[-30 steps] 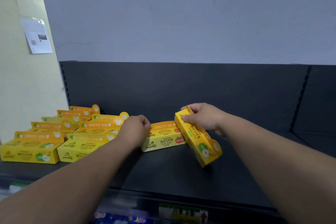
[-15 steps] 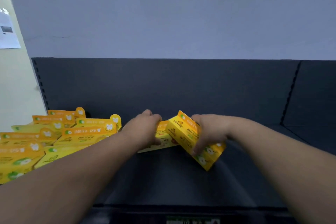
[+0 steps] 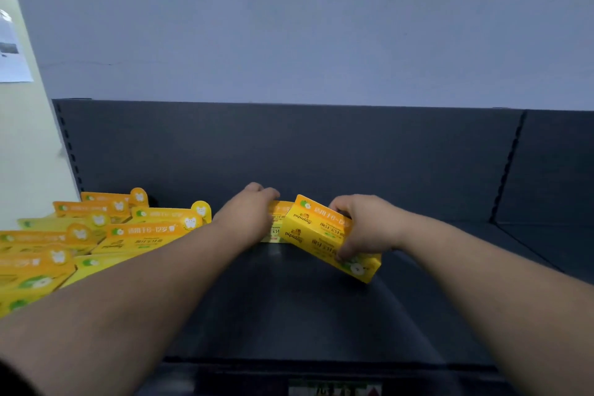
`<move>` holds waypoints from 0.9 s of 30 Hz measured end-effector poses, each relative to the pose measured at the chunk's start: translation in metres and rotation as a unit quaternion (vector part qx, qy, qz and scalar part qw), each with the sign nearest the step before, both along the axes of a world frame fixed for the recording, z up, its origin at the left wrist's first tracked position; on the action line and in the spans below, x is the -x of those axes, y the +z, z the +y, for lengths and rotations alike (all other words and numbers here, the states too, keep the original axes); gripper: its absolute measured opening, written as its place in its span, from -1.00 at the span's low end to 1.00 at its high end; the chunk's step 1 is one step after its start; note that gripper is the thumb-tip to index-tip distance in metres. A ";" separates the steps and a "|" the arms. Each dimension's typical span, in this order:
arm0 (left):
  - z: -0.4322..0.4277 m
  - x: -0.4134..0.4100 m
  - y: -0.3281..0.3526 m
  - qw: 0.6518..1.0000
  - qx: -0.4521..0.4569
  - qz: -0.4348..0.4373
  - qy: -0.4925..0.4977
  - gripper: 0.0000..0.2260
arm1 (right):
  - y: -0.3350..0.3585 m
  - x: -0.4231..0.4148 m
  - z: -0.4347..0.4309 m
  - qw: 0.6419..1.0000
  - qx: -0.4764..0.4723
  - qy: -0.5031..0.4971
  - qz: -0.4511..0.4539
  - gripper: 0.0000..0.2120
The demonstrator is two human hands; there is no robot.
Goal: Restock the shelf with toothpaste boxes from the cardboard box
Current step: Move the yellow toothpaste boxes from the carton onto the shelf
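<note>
We face a dark grey shelf with a matching back panel, and above it a plain grey-blue wall. At the left a pale yellow wall carries a sheet of paper. A label strip shows at the shelf's front edge, too blurred for us to read.

Near the middle of the shelf, the right hand grips a toothpaste box from above, its fingers curled down over the near face. The box is bright yellow with an orange band along its upper edge and a green-and-white apple picture at each end. We make out the word "pipidog" on two of its faces, beside lines of small print. It sits tilted and skewed, its right end swung toward us.

Just left of it, touching it, a second box lies flat, mostly hidden under the left hand. That hand lies over it with fingers bent toward its far edge. We cannot tell whether it clasps the box or merely presses on it.

Further left, rows of like yellow boxes fill the shelf, each with an orange header and a round tooth tab.
</note>
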State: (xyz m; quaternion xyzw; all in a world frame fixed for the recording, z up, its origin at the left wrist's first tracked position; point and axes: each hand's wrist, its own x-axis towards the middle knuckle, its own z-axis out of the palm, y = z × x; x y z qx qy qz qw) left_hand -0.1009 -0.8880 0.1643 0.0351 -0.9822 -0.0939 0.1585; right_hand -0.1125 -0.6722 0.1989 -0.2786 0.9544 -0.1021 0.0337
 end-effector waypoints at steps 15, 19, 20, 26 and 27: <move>-0.059 -0.153 0.036 0.994 -0.103 -0.030 -0.030 -0.46 | 0.008 -0.054 -0.091 0.973 0.083 0.216 -0.016 -0.43; -0.088 -0.188 0.031 0.992 -0.113 -0.043 0.035 -0.50 | -0.002 -0.065 -0.111 0.965 0.101 0.241 -0.035 -0.51; -0.095 -0.195 0.027 0.990 -0.121 -0.048 0.050 -0.50 | -0.007 -0.065 -0.116 0.963 0.114 0.241 -0.040 -0.56; -0.122 -0.222 0.005 0.981 -0.150 -0.058 0.112 -0.49 | -0.024 -0.072 -0.133 0.956 0.149 0.241 -0.073 -0.57; -0.124 -0.223 0.003 0.982 -0.132 -0.062 0.119 -0.46 | -0.024 -0.074 -0.134 0.956 0.150 0.237 -0.083 -0.53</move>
